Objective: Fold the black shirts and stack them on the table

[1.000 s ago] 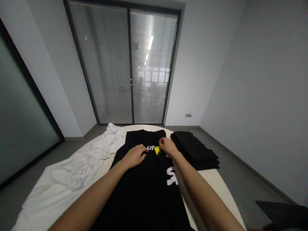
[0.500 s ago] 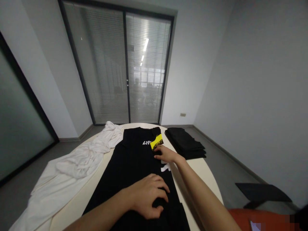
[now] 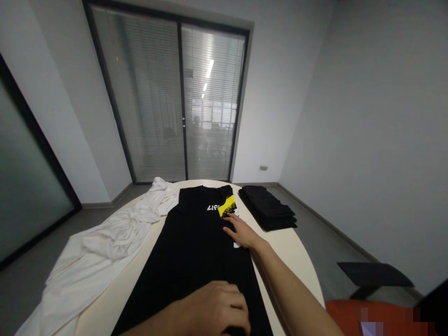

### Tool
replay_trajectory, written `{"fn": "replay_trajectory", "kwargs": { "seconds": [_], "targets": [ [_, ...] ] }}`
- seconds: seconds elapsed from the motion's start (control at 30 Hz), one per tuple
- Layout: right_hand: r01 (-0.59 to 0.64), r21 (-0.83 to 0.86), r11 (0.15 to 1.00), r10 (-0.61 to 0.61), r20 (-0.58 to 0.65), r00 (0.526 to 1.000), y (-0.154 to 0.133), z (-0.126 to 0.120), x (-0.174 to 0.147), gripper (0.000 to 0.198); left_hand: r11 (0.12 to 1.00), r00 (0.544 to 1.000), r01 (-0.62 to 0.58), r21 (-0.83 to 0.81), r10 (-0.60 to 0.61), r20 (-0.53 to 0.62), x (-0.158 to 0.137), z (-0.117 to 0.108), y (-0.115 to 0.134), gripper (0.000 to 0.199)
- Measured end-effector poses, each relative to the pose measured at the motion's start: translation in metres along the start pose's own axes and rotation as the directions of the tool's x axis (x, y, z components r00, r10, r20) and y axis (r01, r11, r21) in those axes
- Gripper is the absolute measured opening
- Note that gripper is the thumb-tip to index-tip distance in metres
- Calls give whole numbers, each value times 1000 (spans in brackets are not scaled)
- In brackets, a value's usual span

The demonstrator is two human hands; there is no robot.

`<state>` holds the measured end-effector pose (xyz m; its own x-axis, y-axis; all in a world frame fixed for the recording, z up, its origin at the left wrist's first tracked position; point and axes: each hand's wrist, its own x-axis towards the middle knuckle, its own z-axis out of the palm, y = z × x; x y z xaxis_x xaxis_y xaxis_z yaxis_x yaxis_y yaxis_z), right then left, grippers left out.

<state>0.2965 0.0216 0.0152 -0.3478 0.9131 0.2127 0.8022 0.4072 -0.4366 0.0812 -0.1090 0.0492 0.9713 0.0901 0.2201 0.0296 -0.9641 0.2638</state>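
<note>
A black T-shirt [image 3: 189, 252] lies lengthwise along the table, with white lettering and a yellow print near its far end. My right hand [image 3: 241, 232] rests on its right side by the yellow patch, fingers apart and nothing gripped. At the bottom edge of the view, my left hand [image 3: 220, 305] is over the near part of the shirt. Its fingers are curled down onto the black cloth, while the thumb and fingertips are mostly out of sight.
A crumpled white cloth [image 3: 108, 242] runs along the left side of the pale table [image 3: 297, 256]. Folded black garments [image 3: 268, 207] are stacked at the far right. An orange chair seat [image 3: 345, 312] shows at lower right, and glass doors [image 3: 154, 102] stand beyond.
My left hand has come nearer to me, its fingers curling in. The fold at the shirt's near right edge is now straight. My right hand stays by the yellow print, slightly lower.
</note>
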Motion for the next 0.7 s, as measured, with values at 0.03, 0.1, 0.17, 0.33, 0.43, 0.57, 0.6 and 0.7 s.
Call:
{"fn": "replay_trajectory", "kwargs": {
  "seconds": [0.03, 0.1, 0.17, 0.33, 0.43, 0.57, 0.6, 0.7],
  "targets": [
    [6, -13, 1000, -6, 1, 1000, -1, -1, -1, 50, 1000, 1000, -10, 18, 10, -5, -1, 1, 0, 12],
    [15, -48, 999, -15, 1, 1000, -7, -3, -1, 51, 998, 1000, -22, 52, 23, -12, -4, 4, 0, 15],
    [4, -93, 996, -6, -20, 1000, -15, -4, 0, 50, 996, 999, -43, 82, 45, -23, -6, 8, -1, 17],
    [-219, -231, 948, 181, -176, 968, -40, 1, 10, 42, 982, 994, -81, 173, 92, -54, -7, 22, -6, 17],
    [-345, -264, 901, 295, -212, 932, -47, 5, 18, 25, 974, 993, -98, 203, 109, -41, -6, 27, -7, 14],
    [-365, -241, 899, 310, -240, 920, -46, 7, 24, 23, 977, 993, -92, 193, 105, -58, -7, 30, -7, 13],
    [-356, -232, 905, 302, -239, 923, -45, 8, 24, 24, 979, 992, -92, 183, 105, -64, -7, 31, -8, 12],
    [-298, -224, 928, 254, -204, 945, -42, 13, 22, 33, 988, 994, -85, 130, 92, -51, -7, 36, -9, 13]
  ]
}}
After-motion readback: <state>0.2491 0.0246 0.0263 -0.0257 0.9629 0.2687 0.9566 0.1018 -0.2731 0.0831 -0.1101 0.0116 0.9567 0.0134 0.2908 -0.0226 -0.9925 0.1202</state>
